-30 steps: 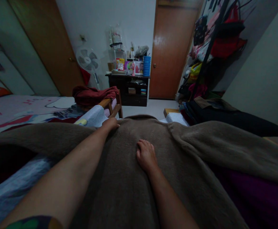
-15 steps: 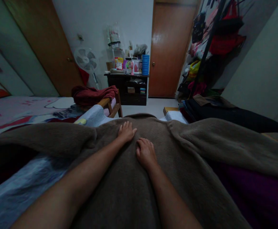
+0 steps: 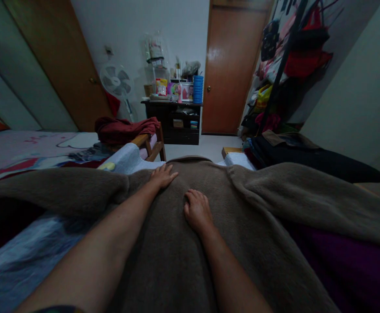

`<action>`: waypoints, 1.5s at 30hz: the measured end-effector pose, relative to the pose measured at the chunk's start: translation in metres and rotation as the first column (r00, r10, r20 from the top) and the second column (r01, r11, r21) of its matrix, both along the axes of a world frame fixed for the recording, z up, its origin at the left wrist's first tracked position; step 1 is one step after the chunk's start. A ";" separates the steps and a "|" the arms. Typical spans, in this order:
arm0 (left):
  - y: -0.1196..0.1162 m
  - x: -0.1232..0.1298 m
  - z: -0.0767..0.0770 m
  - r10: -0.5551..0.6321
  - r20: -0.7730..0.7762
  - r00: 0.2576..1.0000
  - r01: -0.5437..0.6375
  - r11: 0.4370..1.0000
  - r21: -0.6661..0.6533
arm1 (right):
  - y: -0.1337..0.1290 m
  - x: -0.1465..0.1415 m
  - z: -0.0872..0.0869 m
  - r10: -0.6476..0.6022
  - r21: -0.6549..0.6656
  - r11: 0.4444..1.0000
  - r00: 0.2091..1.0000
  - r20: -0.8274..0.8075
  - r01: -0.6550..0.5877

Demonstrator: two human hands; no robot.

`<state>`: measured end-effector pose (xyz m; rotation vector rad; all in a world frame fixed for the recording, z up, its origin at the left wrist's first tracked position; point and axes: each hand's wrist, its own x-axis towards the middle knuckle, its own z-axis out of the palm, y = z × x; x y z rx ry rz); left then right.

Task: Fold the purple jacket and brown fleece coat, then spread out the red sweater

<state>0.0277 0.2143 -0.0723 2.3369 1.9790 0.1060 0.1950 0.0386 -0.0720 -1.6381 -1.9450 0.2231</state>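
Cabinet (image 3: 167, 116) stands beyond garment (image 3: 173, 243) beneath hands (image 3: 163, 176) (image 3: 198, 210): left spread, empty; right curled, grip unclear.

dim, coolish light overall, src out of view, w/ faint glare high on the middle wood door (image 3: 227, 74), near-black shadow under the brown lh sleeve (image 3: 62, 187), wide-angle stretch tilting the lh door (image 3: 53, 65) & rh wall (image 3: 355, 95) nr the edges, & detail atop the dark cabinet (image 3: 160, 126) a bit soft.
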 end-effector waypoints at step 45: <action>-0.075 -0.012 -0.007 0.081 0.064 0.995 -0.084 0.996 0.039 | 0.004 0.002 -0.003 -0.055 -0.083 0.995 0.998 -0.028 0.052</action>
